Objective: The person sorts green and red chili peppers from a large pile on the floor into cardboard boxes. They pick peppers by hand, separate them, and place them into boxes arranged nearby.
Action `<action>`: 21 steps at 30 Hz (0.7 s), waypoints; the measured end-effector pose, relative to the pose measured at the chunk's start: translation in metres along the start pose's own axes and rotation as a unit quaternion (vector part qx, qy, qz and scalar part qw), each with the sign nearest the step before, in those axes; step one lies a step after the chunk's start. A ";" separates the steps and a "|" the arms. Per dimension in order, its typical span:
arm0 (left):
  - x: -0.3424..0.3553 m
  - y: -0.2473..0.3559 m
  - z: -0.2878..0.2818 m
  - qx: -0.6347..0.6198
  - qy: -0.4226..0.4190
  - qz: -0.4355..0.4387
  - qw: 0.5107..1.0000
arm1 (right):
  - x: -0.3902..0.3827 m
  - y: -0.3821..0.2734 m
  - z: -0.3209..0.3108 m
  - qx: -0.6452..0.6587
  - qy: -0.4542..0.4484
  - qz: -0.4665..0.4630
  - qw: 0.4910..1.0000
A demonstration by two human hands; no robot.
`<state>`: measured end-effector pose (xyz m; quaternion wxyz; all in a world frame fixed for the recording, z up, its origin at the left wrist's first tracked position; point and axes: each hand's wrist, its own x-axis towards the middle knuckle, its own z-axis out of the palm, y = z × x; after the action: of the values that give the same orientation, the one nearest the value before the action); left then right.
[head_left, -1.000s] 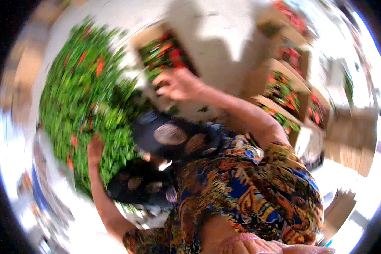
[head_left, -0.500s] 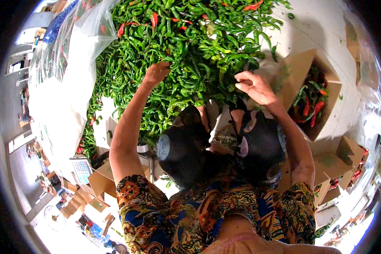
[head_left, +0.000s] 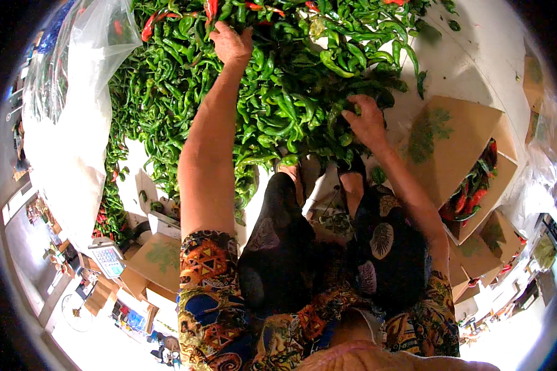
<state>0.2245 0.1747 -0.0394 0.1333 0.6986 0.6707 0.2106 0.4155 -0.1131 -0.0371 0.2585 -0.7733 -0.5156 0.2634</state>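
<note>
A wide pile of green chili peppers (head_left: 272, 105) spreads over the floor ahead of me. My left hand (head_left: 232, 44) reaches far across it, thumb and index finger apart, fingertips among the peppers just below a red chili pepper (head_left: 211, 10). I see nothing held in it. Nearer and to the right, my right hand (head_left: 366, 122) hovers at the pile's right part, open, with the fingers bent and the thumb apart from them. Green peppers lie right beside its fingertips; whether it touches any is hard to tell.
On the right stands an open cardboard box (head_left: 455, 133) with red and dark green peppers inside. Another cardboard box (head_left: 476, 263) sits nearer me. Clear plastic sheeting (head_left: 74, 136) hangs at the left. Below it are a scale with a keypad (head_left: 108, 258) and a cardboard box (head_left: 158, 263).
My left hand has moved farther away over the pile, toward the red pepper. The right hand has stayed near the pile's right side, its fingers bending more. The view has shifted.
</note>
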 end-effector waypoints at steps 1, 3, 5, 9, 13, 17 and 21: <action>0.000 -0.005 -0.002 0.001 0.001 0.020 1.000 | 0.009 -0.009 0.001 0.011 -0.010 0.020 1.000; -0.003 -0.020 -0.008 0.003 -0.035 0.043 0.998 | 0.019 -0.022 0.008 0.025 -0.009 0.027 0.999; -0.012 -0.022 -0.013 -0.002 -0.064 0.115 0.991 | 0.025 -0.027 0.017 0.029 0.018 0.000 0.999; -0.063 -0.039 -0.022 0.001 -0.134 0.224 0.965 | 0.029 -0.018 0.030 0.011 0.024 0.021 0.999; -0.096 -0.050 -0.045 0.004 -0.211 0.212 0.954 | 0.030 -0.020 0.022 0.043 -0.015 0.053 0.998; -0.042 -0.064 -0.050 -0.134 -0.029 0.160 0.978 | 0.029 -0.030 0.018 0.062 -0.031 0.044 0.997; 0.026 -0.076 -0.034 -0.128 0.070 0.137 0.980 | 0.032 -0.068 0.022 0.140 -0.041 0.035 0.989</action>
<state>0.1423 0.2020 -0.0425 0.1447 0.7444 0.5440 0.3592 0.3657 -0.0575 -0.0119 0.3337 -0.7356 -0.4564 0.3731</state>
